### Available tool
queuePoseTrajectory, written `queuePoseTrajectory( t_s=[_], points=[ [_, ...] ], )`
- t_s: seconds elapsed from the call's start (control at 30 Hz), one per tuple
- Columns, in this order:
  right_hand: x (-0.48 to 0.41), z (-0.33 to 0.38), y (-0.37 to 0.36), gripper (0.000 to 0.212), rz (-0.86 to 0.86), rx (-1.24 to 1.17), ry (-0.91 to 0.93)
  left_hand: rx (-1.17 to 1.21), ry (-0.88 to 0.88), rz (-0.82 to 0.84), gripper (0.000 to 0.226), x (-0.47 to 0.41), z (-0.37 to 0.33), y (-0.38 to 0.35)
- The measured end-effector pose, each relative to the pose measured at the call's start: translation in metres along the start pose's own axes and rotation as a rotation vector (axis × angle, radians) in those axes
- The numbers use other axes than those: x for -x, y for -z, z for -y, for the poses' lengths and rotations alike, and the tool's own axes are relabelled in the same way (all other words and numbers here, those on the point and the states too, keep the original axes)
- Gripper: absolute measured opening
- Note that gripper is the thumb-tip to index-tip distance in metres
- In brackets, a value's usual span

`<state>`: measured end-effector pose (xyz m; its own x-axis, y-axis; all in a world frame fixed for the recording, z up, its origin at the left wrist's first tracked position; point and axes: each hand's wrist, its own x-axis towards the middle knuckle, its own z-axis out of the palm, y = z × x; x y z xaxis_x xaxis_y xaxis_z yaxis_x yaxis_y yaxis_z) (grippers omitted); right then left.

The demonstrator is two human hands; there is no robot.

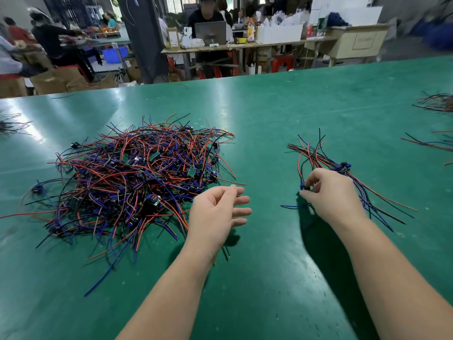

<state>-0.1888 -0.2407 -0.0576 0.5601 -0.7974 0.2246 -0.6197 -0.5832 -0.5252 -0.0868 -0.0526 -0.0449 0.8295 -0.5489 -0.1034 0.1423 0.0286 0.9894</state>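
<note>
Centre right: our right hand (329,195) pinches a small blue part (303,186) of the sorted wire bundle (318,160). Our left hand (215,214), centre, hangs relaxed, gripping nothing, beside the tangled pile (132,177).

The desk (269,114) is showing a smooth green sheet that is shining in glossy streaks and carrying fine scuffs. The tangled wires (132,182) are gleaming faintly in smooth red, blue and black plastic insulation, with small matt green circuit boards (192,172) lying among them. The wired connector (303,186) is looking like hard, dark blue plastic.
</note>
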Motion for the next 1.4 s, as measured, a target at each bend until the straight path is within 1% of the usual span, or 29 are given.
queuePoseTrajectory(
  t_s=[0.03,0.1,0.13,0.17,0.2,0.27,0.33,0.37,0.47,0.6,0.77,0.87,0.93,1.03,1.1,1.13,1.17,1.2,1.23,1.27,1.3,1.33,1.37,1.4],
  points=[
    [0.0,0.0,0.0,0.012,0.02,0.05,-0.009,-0.093,-0.082,-0.08,0.015,-0.002,0.001,0.003],
    [0.001,0.003,0.001,0.007,0.018,0.099,-0.01,-0.431,-0.324,-0.245,0.009,-0.005,0.002,0.011],
    [0.001,0.004,0.002,0.008,0.005,0.115,0.001,-0.615,-0.435,-0.307,0.013,-0.005,0.003,0.015],
    [0.003,0.005,0.002,0.012,-0.007,0.132,0.016,-0.769,-0.509,-0.345,0.022,-0.006,0.005,0.018],
    [0.004,0.006,0.003,0.016,-0.014,0.151,0.027,-0.904,-0.519,-0.361,0.031,-0.007,0.006,0.022],
    [0.007,0.008,0.002,0.022,-0.014,0.165,0.036,-1.166,-0.402,-0.346,0.042,-0.01,0.012,0.027],
    [0.009,0.011,-0.001,0.029,0.003,0.127,0.038,-1.388,-0.258,-0.28,0.042,-0.012,0.018,0.03],
    [0.009,0.012,-0.002,0.031,0.01,0.098,0.042,-1.456,-0.218,-0.255,0.038,-0.014,0.021,0.031],
    [0.011,0.016,-0.003,0.032,0.013,0.022,0.067,-1.508,-0.227,-0.259,0.03,-0.018,0.022,0.035],
    [0.013,0.018,-0.003,0.025,-0.015,-0.025,0.088,-1.425,-0.245,-0.325,0.027,-0.023,0.019,0.041],
    [0.015,0.019,-0.004,0.027,-0.022,-0.086,0.093,-1.46,-0.235,-0.255,0.031,-0.025,0.022,0.043],
    [0.017,0.021,-0.004,0.026,-0.032,-0.105,0.107,-1.471,-0.294,-0.361,0.029,-0.025,0.021,0.044],
    [0.018,0.022,-0.004,0.024,-0.052,-0.113,0.123,-1.448,-0.321,-0.42,0.024,-0.023,0.019,0.044],
    [0.018,0.022,-0.004,0.022,-0.081,-0.129,0.142,-1.338,-0.367,-0.432,0.012,-0.021,0.014,0.04],
    [0.018,0.023,-0.003,0.021,-0.099,-0.145,0.15,-1.235,-0.486,-0.458,0.019,-0.02,0.011,0.038],
    [0.019,0.024,-0.002,0.02,-0.102,-0.163,0.153,-1.146,-0.589,-0.456,0.022,-0.019,0.009,0.037],
    [0.02,0.025,-0.002,0.019,-0.097,-0.196,0.152,-0.999,-0.689,-0.426,0.025,-0.018,0.005,0.035],
    [0.02,0.027,-0.001,0.018,-0.08,-0.254,0.138,-0.799,-0.753,-0.363,0.027,-0.016,0.002,0.032],
    [0.021,0.029,-0.001,0.017,-0.043,-0.346,0.108,-0.579,-0.758,-0.285,0.028,-0.011,-0.003,0.027],
    [0.022,0.032,-0.001,0.018,0.019,-0.466,0.065,-0.363,-0.705,-0.219,0.028,-0.006,-0.007,0.021],
    [0.024,0.035,-0.001,0.019,0.104,-0.603,0.022,-0.144,-0.601,-0.157,0.026,-0.001,-0.011,0.015],
    [0.026,0.039,-0.001,0.02,0.206,-0.747,-0.013,0.066,-0.457,-0.08,0.024,0.004,-0.013,0.008],
    [0.029,0.043,0.0,0.018,0.319,-0.899,-0.039,0.215,-0.3,0.007,0.025,0.007,-0.013,0.003],
    [0.031,0.046,0.0,0.016,0.434,-1.053,-0.057,0.281,-0.166,0.089,0.026,0.009,-0.012,-0.001]
  ],
)
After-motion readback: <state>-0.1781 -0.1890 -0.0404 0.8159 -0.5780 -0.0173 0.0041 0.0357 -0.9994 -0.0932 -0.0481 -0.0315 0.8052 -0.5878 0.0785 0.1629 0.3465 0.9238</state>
